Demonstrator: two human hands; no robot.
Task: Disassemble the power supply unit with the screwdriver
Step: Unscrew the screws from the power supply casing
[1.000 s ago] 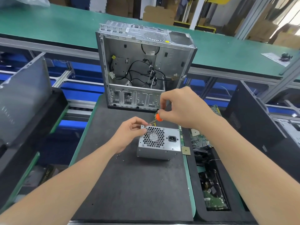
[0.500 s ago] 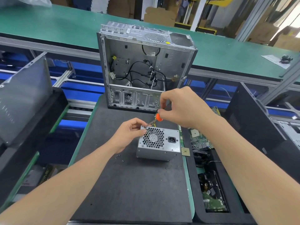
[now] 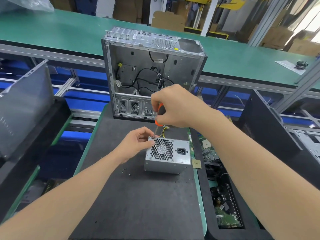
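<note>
A grey metal power supply unit (image 3: pixel 167 163) stands on the black foam mat (image 3: pixel 138 196), its fan grille and power socket facing me. My left hand (image 3: pixel 136 144) grips its upper left corner, thumb on the grille edge. My right hand (image 3: pixel 174 108) holds an orange-and-black screwdriver (image 3: pixel 159 116) upright above that corner. The shaft tip sits at the top left screw, right by my left fingers. Yellow and black wires show behind the unit.
An open, empty computer case (image 3: pixel 152 73) with loose cables stands at the back of the mat. Small screws (image 3: pixel 123 170) lie left of the unit. A bin with circuit boards (image 3: pixel 223 201) is on the right, a CPU chip (image 3: pixel 196 164) on its edge.
My right hand has lifted slightly, so more of the screwdriver handle and shaft shows. The left hand and the unit stay where they were.
</note>
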